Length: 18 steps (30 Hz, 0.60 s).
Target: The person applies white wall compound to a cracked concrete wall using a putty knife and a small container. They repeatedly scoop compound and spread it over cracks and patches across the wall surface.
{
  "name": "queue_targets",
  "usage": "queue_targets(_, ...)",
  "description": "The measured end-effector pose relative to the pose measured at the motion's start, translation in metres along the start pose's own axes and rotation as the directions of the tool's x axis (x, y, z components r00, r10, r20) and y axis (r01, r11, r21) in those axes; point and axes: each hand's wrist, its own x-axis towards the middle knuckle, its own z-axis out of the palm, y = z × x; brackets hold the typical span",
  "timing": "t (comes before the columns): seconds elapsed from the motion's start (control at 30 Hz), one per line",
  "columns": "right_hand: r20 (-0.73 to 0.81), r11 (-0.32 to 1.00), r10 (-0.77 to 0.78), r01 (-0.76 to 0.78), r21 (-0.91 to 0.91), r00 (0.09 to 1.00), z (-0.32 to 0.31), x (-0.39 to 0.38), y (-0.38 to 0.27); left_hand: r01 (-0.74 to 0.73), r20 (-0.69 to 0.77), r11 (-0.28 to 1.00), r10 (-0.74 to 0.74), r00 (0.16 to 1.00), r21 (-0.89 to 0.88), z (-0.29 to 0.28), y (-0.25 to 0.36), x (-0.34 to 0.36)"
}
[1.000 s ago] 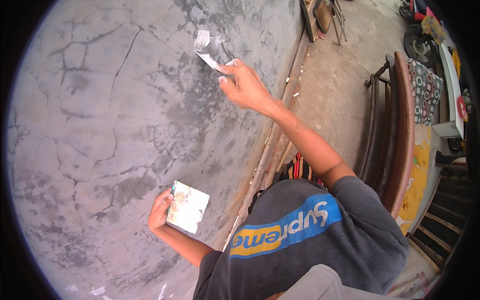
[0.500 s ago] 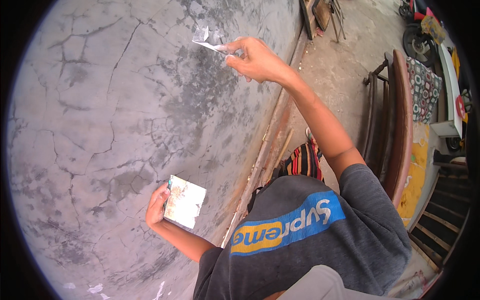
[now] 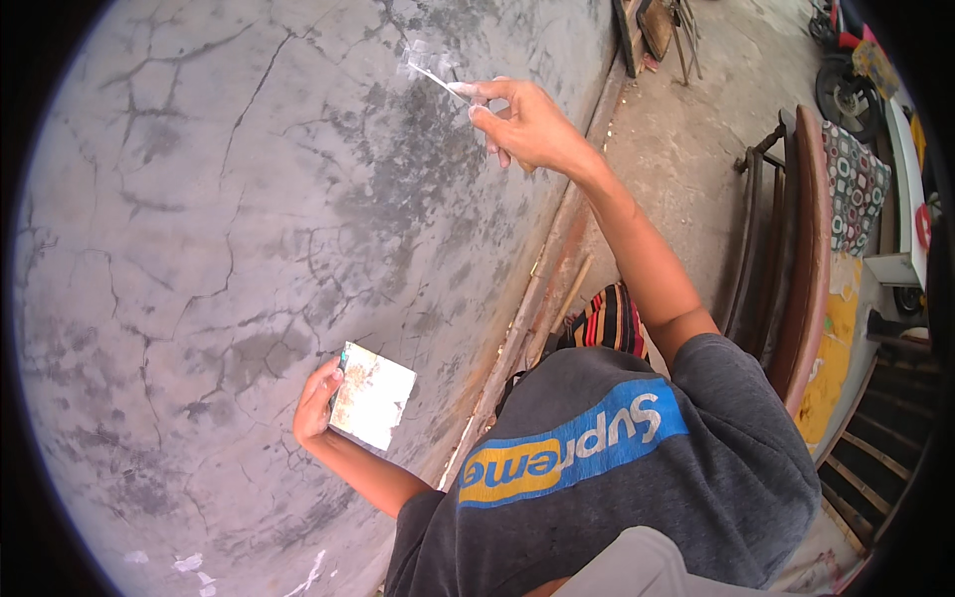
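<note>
A cracked grey wall (image 3: 199, 219) fills the left side. Before it, the left hand (image 3: 315, 402) is curled around the edge of a square, white-smeared plate (image 3: 374, 398). Higher and further right, a thin scraper (image 3: 438, 80) meets a white patch (image 3: 422, 52), pinched in the right hand (image 3: 537, 129). Concrete floor (image 3: 686, 159) lies beyond.

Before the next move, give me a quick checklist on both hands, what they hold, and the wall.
1. Right hand gripping the thin blade: ok.
2. Blade pressed firmly on the wall: cannot tell; its far end is at a whitish smear.
3. Left hand holding the pale square plate by its edge: ok.
4. Fresh material on the plate: cannot tell; glare.
5. Wall free of cracks: not ok.
</note>
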Motion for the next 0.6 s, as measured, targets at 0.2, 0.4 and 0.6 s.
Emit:
queue_targets(0.2,-0.066,0.994,-0.040,0.033,-0.103,0.997,0.011,0.010,-0.025,0.003,0.026,1.000,-0.003,1.000,-0.008,-0.001,0.002,0.001)
queue_targets(0.4,0.064,0.994,0.100,-0.096,-0.060,0.993,-0.007,-0.011,0.010,0.024,-0.036,1.000,-0.024,0.999,0.005,0.008,0.010,-0.003)
queue_targets(0.6,-0.159,0.977,0.153,-0.125,0.173,0.975,0.003,0.013,0.045,0.005,-0.108,0.997,0.002,0.994,0.071,0.010,0.009,-0.005)
